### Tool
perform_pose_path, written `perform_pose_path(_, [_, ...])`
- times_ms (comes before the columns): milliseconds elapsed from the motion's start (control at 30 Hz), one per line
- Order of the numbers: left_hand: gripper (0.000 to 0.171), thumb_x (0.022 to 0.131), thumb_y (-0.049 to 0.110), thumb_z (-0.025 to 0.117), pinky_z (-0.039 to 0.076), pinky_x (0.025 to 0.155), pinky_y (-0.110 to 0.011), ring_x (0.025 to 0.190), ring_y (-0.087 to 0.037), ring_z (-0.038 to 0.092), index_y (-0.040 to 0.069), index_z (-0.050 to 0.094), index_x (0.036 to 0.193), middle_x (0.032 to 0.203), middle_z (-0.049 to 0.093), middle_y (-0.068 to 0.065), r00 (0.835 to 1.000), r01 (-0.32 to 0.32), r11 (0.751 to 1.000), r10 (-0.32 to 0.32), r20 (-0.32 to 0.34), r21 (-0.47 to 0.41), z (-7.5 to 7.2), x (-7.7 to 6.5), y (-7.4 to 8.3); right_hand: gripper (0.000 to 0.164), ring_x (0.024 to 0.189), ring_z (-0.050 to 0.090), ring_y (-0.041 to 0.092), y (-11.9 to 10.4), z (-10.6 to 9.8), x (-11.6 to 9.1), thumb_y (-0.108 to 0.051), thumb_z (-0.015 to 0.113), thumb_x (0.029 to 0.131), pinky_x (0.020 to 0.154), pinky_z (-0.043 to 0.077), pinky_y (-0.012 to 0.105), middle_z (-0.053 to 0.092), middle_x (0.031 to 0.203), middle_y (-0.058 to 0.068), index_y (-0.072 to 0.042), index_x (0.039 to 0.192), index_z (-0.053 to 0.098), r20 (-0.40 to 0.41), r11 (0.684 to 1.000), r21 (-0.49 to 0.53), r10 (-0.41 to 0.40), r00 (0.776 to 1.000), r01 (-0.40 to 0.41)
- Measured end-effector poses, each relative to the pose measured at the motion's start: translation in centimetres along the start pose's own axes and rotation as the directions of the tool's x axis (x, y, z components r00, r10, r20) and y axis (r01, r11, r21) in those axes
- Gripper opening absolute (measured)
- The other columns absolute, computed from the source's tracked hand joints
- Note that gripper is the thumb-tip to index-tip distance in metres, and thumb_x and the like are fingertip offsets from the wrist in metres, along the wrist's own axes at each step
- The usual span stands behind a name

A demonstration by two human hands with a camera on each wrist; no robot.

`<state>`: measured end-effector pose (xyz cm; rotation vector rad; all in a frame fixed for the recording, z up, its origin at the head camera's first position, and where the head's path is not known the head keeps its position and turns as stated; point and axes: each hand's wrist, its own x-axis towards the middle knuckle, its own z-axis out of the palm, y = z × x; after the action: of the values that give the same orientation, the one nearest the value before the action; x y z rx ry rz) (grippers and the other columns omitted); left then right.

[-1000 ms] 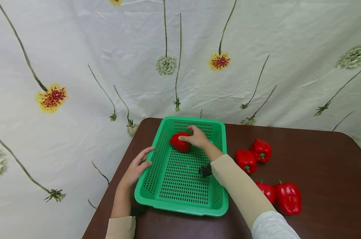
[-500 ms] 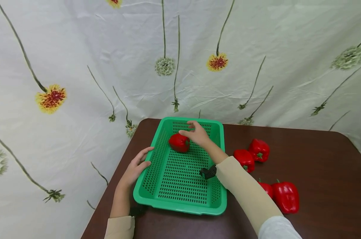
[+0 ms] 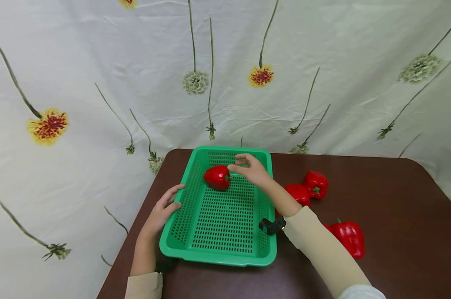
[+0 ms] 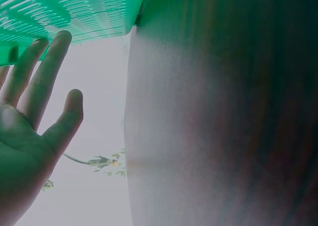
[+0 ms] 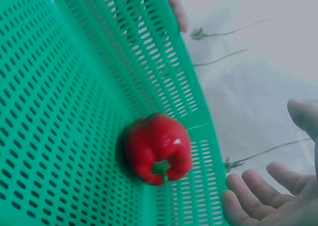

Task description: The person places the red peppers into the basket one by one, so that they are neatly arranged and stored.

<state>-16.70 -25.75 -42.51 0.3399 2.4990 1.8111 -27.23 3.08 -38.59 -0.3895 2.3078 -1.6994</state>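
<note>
A red bell pepper (image 3: 217,177) lies on its side in the far left part of a green plastic basket (image 3: 221,224). My right hand (image 3: 253,170) is over the basket, just right of the pepper, holding nothing, its fingers spread. The right wrist view shows the pepper (image 5: 158,149) against the basket's side, its green stem visible, and the right hand (image 5: 273,198) apart from it. At the basket's left rim is my left hand (image 3: 161,214), fingertips at the edge. From below, the left wrist view shows its fingers (image 4: 47,82) extended near the slotted wall.
More red bell peppers (image 3: 315,184) lie on the dark brown table (image 3: 393,207) to the right of the basket, some partly hidden by the right forearm. A white cloth (image 3: 154,62) printed with flowers hangs behind and to the left.
My right hand has let go of the pepper in the basket and drawn away to the right. The left hand stays at the rim. The head view has shifted slightly to the right.
</note>
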Motion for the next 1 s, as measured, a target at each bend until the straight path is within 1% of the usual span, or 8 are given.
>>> perform_pose_path(167, [0.047, 0.095, 0.001, 0.044, 0.034, 0.090, -0.049, 0.129, -0.035, 0.030, 0.004, 0.034, 0.141, 0.146, 0.028, -0.016, 1.000, -0.006, 1.000, 0.006, -0.002, 0.011, -0.1, 0.1, -0.1, 0.053, 0.113, 0.047, 0.026, -0.6, -0.6, -1.9, -0.037, 0.064, 0.086, 0.088, 0.041, 0.044, 0.049, 0.127, 0.011, -0.014, 0.131, 0.046, 0.039, 1.000, 0.010, -0.029, 0.999, 0.029])
perform_pose_path(233, [0.047, 0.095, 0.001, 0.044, 0.034, 0.090, -0.050, 0.130, -0.034, 0.029, 0.004, 0.034, 0.141, 0.146, 0.028, -0.015, 1.000, -0.011, 1.000, 0.011, -0.003, 0.012, -0.2, 0.2, -0.3, 0.053, 0.112, 0.048, 0.027, -0.9, -0.8, -2.7, -0.036, 0.063, 0.087, 0.088, 0.041, 0.045, 0.049, 0.128, 0.012, -0.013, 0.131, 0.046, 0.063, 0.999, 0.012, -0.051, 0.997, 0.050])
perform_pose_path(300, [0.048, 0.095, 0.001, 0.044, 0.033, 0.090, -0.051, 0.130, -0.035, 0.029, 0.005, 0.034, 0.141, 0.147, 0.028, -0.015, 1.000, -0.016, 1.000, 0.016, -0.002, 0.006, -0.3, 0.3, -0.6, 0.052, 0.111, 0.049, 0.025, -1.1, -1.0, -3.5, -0.037, 0.064, 0.086, 0.087, 0.042, 0.044, 0.049, 0.127, 0.008, -0.015, 0.130, 0.046, 0.072, 0.998, 0.002, -0.058, 0.996, 0.058])
perform_pose_path(433, [0.049, 0.095, 0.004, 0.045, 0.032, 0.091, -0.054, 0.129, -0.035, 0.029, 0.009, 0.034, 0.142, 0.147, 0.028, -0.013, 1.000, -0.012, 1.000, 0.012, 0.002, -0.008, -0.5, 0.5, -1.8, 0.052, 0.112, 0.048, 0.023, -1.0, -1.5, -5.2, -0.038, 0.064, 0.086, 0.085, 0.043, 0.043, 0.049, 0.127, 0.005, -0.017, 0.130, 0.047, 0.072, 0.998, -0.021, -0.062, 0.995, 0.064])
perform_pose_path(533, [0.048, 0.096, 0.007, 0.046, 0.032, 0.091, -0.054, 0.129, -0.033, 0.030, 0.015, 0.035, 0.143, 0.147, 0.028, -0.009, 1.000, -0.004, 1.000, 0.004, -0.001, -0.009, -0.5, 0.7, -2.9, 0.052, 0.113, 0.048, 0.024, -0.7, -1.9, -6.4, -0.038, 0.064, 0.086, 0.086, 0.042, 0.045, 0.048, 0.129, 0.006, -0.017, 0.130, 0.047, 0.064, 0.997, -0.028, -0.067, 0.996, 0.069])
perform_pose_path(633, [0.048, 0.096, 0.010, 0.046, 0.032, 0.092, -0.054, 0.130, -0.031, 0.030, 0.017, 0.035, 0.143, 0.148, 0.028, -0.007, 1.000, -0.009, 1.000, 0.009, -0.005, -0.006, -0.4, 0.7, -3.5, 0.051, 0.113, 0.049, 0.023, 0.0, -2.4, -7.5, -0.037, 0.063, 0.087, 0.087, 0.042, 0.045, 0.049, 0.129, 0.006, -0.016, 0.131, 0.048, 0.047, 0.996, -0.032, -0.081, 0.996, 0.083])
perform_pose_path(867, [0.047, 0.097, 0.011, 0.046, 0.032, 0.092, -0.053, 0.132, -0.029, 0.027, 0.017, 0.035, 0.142, 0.148, 0.026, -0.006, 1.000, -0.020, 1.000, 0.020, 0.000, -0.006, -0.2, 0.7, -3.6, 0.047, 0.112, 0.050, 0.022, 2.2, -4.0, -10.2, -0.037, 0.061, 0.088, 0.087, 0.042, 0.043, 0.054, 0.123, 0.007, -0.018, 0.130, 0.048, -0.016, 0.997, -0.032, -0.066, 0.998, 0.065])
perform_pose_path(1000, [0.047, 0.097, 0.010, 0.046, 0.035, 0.091, -0.045, 0.133, -0.027, 0.025, 0.017, 0.036, 0.142, 0.148, 0.026, -0.005, 1.000, -0.015, 1.000, 0.015, -0.005, 0.002, -0.4, 0.7, -3.5, 0.048, 0.110, 0.051, 0.024, 3.0, -4.9, -11.3, -0.035, 0.060, 0.089, 0.087, 0.042, 0.043, 0.056, 0.121, 0.009, -0.012, 0.130, 0.048, -0.056, 0.996, -0.055, -0.080, 0.995, 0.077])
